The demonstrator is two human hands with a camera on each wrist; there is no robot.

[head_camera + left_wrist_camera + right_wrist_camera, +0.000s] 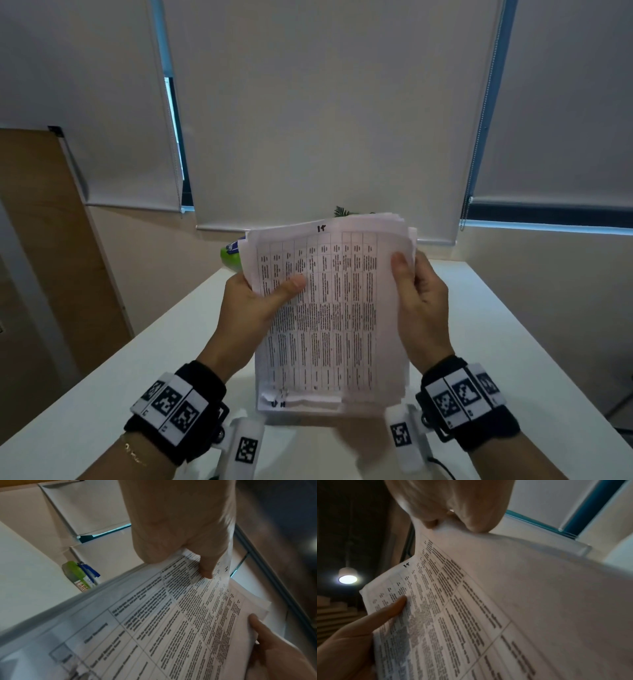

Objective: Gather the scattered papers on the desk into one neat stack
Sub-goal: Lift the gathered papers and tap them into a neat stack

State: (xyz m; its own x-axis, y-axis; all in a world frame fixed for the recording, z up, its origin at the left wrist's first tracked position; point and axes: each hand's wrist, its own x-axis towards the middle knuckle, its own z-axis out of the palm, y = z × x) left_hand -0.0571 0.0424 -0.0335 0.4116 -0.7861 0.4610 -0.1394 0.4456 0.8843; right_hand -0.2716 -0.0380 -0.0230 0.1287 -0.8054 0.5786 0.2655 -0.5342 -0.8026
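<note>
A bundle of white papers (pixel 339 315) printed with tables stands upright, its lower edge down at the white desk (pixel 513 342). My left hand (pixel 255 301) grips its left edge, thumb across the front sheet. My right hand (pixel 416 294) grips the right edge, thumb on the front and fingers behind. The sheets' top edges are uneven and fan apart. The left wrist view shows the papers (pixel 180 622) close up under my left hand's thumb (pixel 205 568). In the right wrist view my right hand (pixel 453 520) pinches the top of the papers (pixel 471 601).
A green package (pixel 230 257) with a blue label lies on the desk behind the papers; it also appears as the green package (pixel 75 573) in the left wrist view. Plant leaves (pixel 342 210) peek over the sheets. Roller blinds cover the windows behind. A wooden door (pixel 44 240) stands at the left.
</note>
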